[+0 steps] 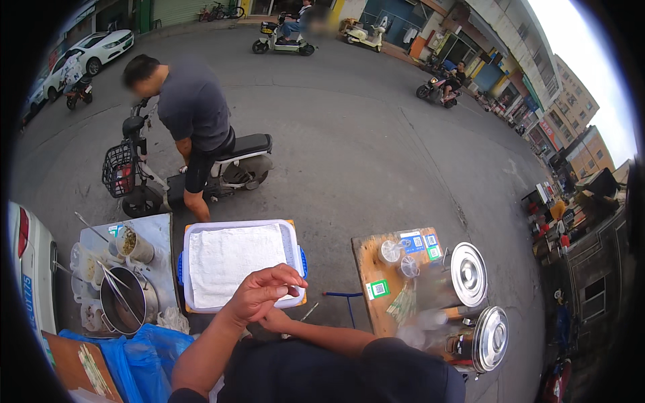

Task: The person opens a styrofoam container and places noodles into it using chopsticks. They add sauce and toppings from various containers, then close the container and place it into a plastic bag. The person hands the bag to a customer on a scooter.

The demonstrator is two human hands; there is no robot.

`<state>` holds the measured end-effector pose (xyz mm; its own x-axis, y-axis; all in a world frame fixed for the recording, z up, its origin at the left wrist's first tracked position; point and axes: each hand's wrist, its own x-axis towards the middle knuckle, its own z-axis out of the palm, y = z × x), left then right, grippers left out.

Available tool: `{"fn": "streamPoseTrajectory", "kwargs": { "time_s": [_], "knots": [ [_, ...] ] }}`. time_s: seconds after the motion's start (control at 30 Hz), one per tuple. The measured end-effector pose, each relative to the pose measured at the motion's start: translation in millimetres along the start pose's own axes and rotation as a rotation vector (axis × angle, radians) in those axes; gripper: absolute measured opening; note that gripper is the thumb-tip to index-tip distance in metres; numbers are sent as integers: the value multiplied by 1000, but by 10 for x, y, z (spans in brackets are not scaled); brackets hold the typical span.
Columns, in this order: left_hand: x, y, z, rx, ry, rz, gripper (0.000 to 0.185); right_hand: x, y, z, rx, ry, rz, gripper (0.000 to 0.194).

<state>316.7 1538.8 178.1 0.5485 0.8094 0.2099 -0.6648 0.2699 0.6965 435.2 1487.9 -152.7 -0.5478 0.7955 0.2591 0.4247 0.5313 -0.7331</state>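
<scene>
My left hand (267, 292) is raised over the near right corner of a white plastic tub (242, 305), its fingers bent and no object visible in them. Below and partly behind it, my right hand (275, 320) is close to my body; its fingers are mostly hidden, and whether it holds anything cannot be told. A white cloth (227, 252) lies spread in the tub, which has blue handles at its sides. To the left, a steel pot (151, 302) with long metal utensils stands on a metal-topped table (164, 242).
A wooden table (365, 272) on the right bears plastic cups, wrapped chopsticks and lidded steel containers (468, 274). Blue plastic bags (156, 347) lie at lower left. Beyond the tub, a person (194, 101) straddles an electric scooter (247, 146). Other riders are on the street.
</scene>
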Motion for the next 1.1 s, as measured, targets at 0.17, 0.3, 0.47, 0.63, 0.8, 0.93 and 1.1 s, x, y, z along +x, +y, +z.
{"fn": "streamPoseTrajectory", "kwargs": {
  "time_s": [0.17, 0.3, 0.47, 0.63, 0.8, 0.93, 1.1],
  "knots": [
    [443, 389, 1546, -193, -629, 53, 18, -625, -48, 5, -54, -286, 0, 32],
    [825, 370, 2369, -263, -962, 296, 31, -901, -46, -49, -132, -409, 31, 31],
    [883, 119, 2628, -363, -1064, 274, 41, -989, 33, -55, -205, -492, 81, 30],
    [822, 24, 2711, -404, -1042, 226, 43, -1058, 105, -44, -232, -534, 113, 29],
    [702, 88, 2787, -420, -1018, 240, 45, -1104, 136, -28, -246, -569, 129, 28],
    [499, 125, 2860, -408, -938, 279, 46, -1150, 172, -19, -257, -588, 132, 27],
    [328, -28, 2751, -280, -768, 289, 47, -1237, 226, -47, -262, -614, 136, 25]
  ]
}}
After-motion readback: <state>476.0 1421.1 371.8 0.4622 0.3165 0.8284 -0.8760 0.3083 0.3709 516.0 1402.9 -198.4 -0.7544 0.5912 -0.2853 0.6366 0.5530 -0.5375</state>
